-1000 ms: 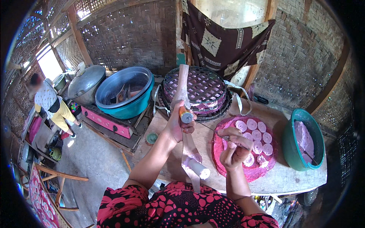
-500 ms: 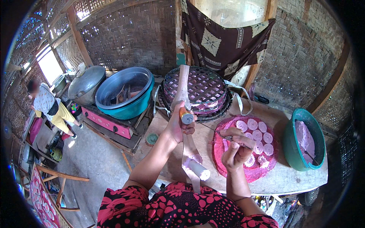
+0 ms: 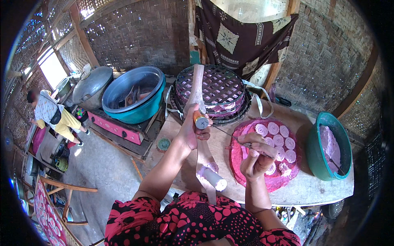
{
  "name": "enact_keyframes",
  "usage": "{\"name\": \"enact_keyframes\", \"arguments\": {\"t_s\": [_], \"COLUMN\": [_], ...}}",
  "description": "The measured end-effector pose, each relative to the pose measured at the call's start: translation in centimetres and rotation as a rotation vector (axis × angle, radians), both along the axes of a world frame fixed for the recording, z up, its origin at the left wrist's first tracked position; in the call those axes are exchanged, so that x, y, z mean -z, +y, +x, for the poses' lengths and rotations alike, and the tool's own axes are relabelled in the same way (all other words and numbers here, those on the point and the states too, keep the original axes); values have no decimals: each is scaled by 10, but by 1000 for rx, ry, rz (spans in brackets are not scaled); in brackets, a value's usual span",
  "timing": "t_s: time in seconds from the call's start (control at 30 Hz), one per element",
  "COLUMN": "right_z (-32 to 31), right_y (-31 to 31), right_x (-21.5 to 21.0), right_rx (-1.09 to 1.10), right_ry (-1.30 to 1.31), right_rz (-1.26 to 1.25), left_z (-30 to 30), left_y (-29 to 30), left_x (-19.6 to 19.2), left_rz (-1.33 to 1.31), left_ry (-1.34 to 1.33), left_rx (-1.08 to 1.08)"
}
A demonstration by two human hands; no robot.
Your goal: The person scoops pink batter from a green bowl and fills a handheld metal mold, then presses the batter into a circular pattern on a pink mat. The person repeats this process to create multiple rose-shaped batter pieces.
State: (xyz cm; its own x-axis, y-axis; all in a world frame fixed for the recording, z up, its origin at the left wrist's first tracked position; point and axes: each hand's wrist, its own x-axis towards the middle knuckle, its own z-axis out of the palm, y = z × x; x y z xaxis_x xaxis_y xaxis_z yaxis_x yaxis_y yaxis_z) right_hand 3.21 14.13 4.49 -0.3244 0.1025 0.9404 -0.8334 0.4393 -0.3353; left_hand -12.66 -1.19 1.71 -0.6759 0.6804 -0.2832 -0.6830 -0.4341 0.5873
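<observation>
My left hand [image 3: 193,130] is closed round a long, pale wooden tool [image 3: 198,88] standing over the near table edge. An orange piece with a round metal end [image 3: 201,120] juts out by its fingers, and lower down a pale cylinder [image 3: 215,180] sticks out, smeared with pink paste. From near that hand a thin dark rod [image 3: 225,131] runs to my right hand [image 3: 257,158], whose bent fingers are closed on its end. My right hand is above a round pink mat [image 3: 237,164] bearing several pale pink spiral coils [image 3: 278,140] and one crumpled lump of paste [image 3: 284,169].
A green basin [image 3: 316,160] with pink dough [image 3: 329,145] stands right on the wooden table [image 3: 180,176]. Black lattice trays [image 3: 211,82] are stacked at the back. Leftward are a small green dish [image 3: 163,144], large basins [image 3: 131,92], a lidded pot [image 3: 93,84], and another person [image 3: 53,110].
The view has shifted slightly. Both hands keep nearly the same hold and place, and the coils look the same. The person at far left has moved slightly.
</observation>
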Motion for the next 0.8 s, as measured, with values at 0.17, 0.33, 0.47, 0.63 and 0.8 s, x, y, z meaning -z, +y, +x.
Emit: {"name": "enact_keyframes", "arguments": {"t_s": [0.17,0.33,0.47,0.63,0.8], "right_z": [-1,1,2,4,5], "right_y": [-1,1,-2,-2,-3], "right_x": [-1,-2,0,0,-3], "right_rx": [15,40,-8,11,19], "right_ry": [-16,16,-16,-25,28], "right_rz": [-18,27,-24,25,29], "left_z": [4,3,4,3,-4], "left_y": [2,0,1,2,0], "left_x": [-2,-4,-5,-3,2], "left_rz": [-1,22,20,10,61], "left_ry": [2,12,20,16,31], "left_rx": [-8,22,22,19,83]}}
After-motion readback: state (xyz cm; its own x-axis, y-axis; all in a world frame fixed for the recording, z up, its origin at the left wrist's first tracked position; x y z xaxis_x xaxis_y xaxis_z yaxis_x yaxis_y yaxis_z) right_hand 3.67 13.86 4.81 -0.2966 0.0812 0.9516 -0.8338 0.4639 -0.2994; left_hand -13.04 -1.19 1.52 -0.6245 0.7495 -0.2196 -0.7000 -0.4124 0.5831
